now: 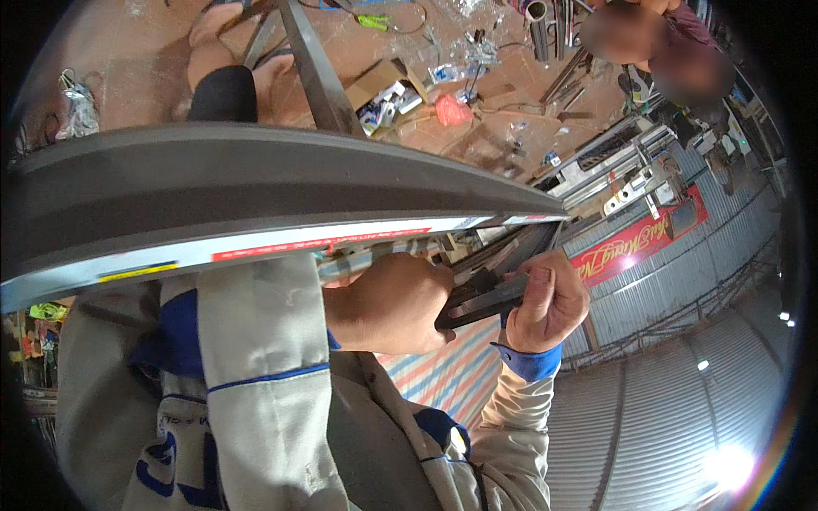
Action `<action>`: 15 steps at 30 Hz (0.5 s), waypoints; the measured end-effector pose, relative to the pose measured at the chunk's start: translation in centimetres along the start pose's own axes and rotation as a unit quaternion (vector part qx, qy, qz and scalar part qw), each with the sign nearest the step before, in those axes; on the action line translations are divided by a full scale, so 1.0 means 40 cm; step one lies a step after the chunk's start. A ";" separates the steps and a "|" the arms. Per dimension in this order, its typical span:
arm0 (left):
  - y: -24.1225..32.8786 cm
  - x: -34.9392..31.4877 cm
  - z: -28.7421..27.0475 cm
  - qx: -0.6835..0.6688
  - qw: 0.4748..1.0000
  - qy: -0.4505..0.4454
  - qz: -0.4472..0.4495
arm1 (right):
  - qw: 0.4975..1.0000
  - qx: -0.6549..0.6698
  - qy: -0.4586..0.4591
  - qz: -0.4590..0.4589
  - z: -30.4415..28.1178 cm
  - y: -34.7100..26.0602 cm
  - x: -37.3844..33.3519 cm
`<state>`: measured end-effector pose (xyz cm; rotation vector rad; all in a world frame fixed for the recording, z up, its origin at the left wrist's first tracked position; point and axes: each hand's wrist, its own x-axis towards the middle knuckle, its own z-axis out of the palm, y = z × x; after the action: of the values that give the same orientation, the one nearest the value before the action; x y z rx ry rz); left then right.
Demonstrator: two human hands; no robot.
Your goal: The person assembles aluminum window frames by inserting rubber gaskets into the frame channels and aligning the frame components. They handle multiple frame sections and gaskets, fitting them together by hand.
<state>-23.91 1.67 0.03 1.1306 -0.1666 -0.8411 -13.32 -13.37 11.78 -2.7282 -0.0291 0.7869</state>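
Note:
My left hand (392,302) is closed in a fist round one end of a dark, narrow tool (481,305) with a long slot along it. The tool's exact kind I cannot make out. At its other end my right hand (545,302) is closed, the thumb bent over the fingers. Just above both hands, a long dark grey metal beam (281,175) crosses the view. A white and red printed strip (341,241) runs along its lower edge. Part of the tool is hidden inside my fingers.
A dark post (315,72) rises behind the beam. On the tiled floor lie an open cardboard box (383,89), a pink plastic bag (453,110) and scraps. Another person (673,34) is at the upper right. A striped sheet (443,366) shows below my hands.

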 end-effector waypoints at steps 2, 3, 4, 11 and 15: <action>0.004 0.007 0.005 -0.008 1.000 -0.028 0.002 | 1.000 0.003 0.006 0.003 -0.007 0.011 -0.009; -0.004 0.011 -0.002 -0.004 0.999 -0.044 0.005 | 1.000 -0.002 0.013 0.008 -0.005 0.010 -0.015; -0.004 0.008 0.008 -0.001 0.999 -0.038 0.013 | 1.000 -0.007 0.021 0.013 -0.007 0.008 -0.024; -0.002 0.001 0.006 -0.014 0.998 -0.056 0.032 | 0.999 -0.027 0.030 0.006 -0.007 0.001 -0.039; -0.008 -0.003 -0.001 -0.019 0.996 -0.023 0.084 | 0.999 -0.023 0.031 -0.010 -0.019 0.007 -0.034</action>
<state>-24.13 1.72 -0.22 1.0466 -0.2794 -0.7179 -14.09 -13.98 13.00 -2.7902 -0.0623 0.7044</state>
